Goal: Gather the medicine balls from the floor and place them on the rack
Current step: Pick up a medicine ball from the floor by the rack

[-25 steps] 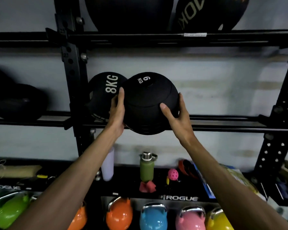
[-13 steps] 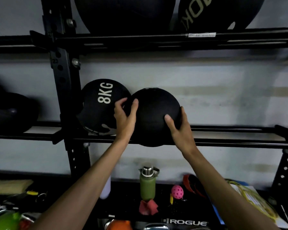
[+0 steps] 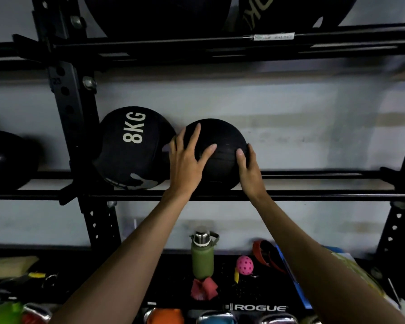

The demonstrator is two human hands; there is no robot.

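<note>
Head view, ball: the medicine ball (image 3: 222, 136) has come down onto the rack (image 3: 313, 196), settling against the right side of the 8KG ball (image 3: 131, 148).
Head view, hands: the left hand (image 3: 187, 160) lies flat with fingers spread. The right hand (image 3: 249, 169) presses the side away from the 8KG ball, unclenched.
Meaning: probably placed, so letting go seems next.

Matt rubbery medicine ball (image 3: 222, 139), metal rack (image 3: 313, 196)

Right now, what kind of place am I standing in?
Most likely a gym's equipment corner: a black steel rack holds an 8KG medicine ball, with coloured kettlebells lined up below.
</note>
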